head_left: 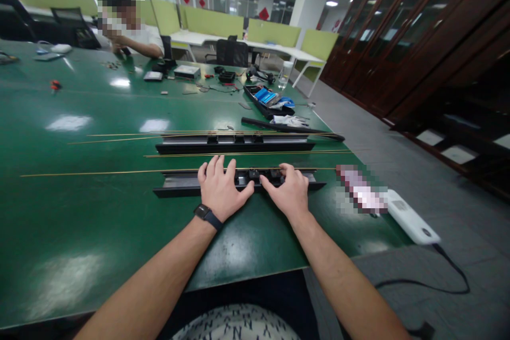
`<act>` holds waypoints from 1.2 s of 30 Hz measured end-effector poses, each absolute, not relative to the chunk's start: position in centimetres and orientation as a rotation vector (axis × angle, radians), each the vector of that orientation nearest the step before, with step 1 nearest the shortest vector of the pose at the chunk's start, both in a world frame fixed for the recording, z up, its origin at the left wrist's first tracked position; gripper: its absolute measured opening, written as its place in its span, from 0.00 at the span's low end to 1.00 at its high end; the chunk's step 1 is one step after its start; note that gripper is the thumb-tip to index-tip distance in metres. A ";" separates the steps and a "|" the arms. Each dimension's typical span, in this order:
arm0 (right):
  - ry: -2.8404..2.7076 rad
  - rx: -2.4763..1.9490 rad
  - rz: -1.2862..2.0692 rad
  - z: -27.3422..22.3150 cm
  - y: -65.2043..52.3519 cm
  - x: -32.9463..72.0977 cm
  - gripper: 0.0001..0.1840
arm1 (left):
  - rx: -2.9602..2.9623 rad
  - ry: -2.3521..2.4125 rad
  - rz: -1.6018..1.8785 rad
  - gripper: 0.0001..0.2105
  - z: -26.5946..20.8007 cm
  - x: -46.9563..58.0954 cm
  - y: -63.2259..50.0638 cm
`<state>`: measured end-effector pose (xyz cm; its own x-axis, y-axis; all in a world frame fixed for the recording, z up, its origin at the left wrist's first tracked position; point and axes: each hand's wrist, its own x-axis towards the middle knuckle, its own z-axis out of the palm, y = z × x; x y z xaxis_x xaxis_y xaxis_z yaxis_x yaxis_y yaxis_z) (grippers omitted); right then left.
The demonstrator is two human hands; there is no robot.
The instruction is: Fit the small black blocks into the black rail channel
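A long black rail [179, 181] with a grey metallic inner face lies crosswise in front of me. My left hand [222, 189] rests across its middle, fingers spread toward the far edge and thumb stretched to the right. Beside that thumb sits a small black block [254, 174] in the rail. My right hand [290, 191] curls over the rail's right part, with a second black block [274, 173] between thumb and index finger. A thin brass-coloured rod [99, 173] runs along the far side of the rail, partly hidden by my fingers.
Beyond lies a similar rail [235, 147] with thin rods around it. A black tube [295, 128], gloves [290, 120] and a tray [261, 103] of blue packets are farther back. A pixelated phone-like object [360, 188] and white device [412, 217] lie right. A person [151, 40] sits across the table.
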<state>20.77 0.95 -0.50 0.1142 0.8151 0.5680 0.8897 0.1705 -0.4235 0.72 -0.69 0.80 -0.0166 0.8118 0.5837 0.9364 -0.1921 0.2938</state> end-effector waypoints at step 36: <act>-1.729 -1.567 -0.070 0.1 1.0 22.3 0.22 | -2.060 -1.852 -0.963 0.35 0.7 0.6 -0.6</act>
